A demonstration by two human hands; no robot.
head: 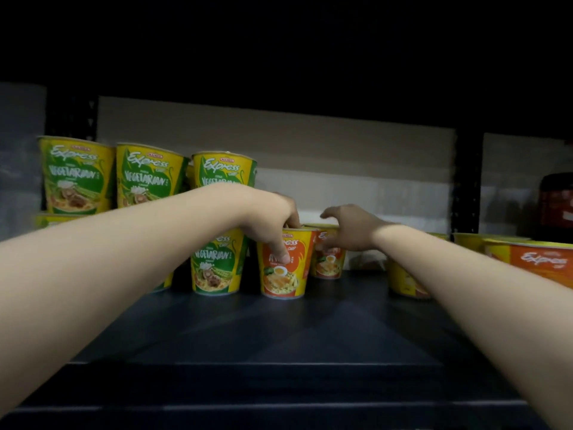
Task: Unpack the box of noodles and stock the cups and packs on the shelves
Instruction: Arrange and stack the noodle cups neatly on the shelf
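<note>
Dim, soft-focus, dark upper frame

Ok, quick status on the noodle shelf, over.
Left hand grips front orange cup by its rim. Right hand open, at rear orange cup. Green vegetarian cup close on the left. Shelf front bare.

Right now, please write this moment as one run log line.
step: placing orange cup on shelf | left hand: grips cup from top | right hand: open, beside rear orange cup
</note>
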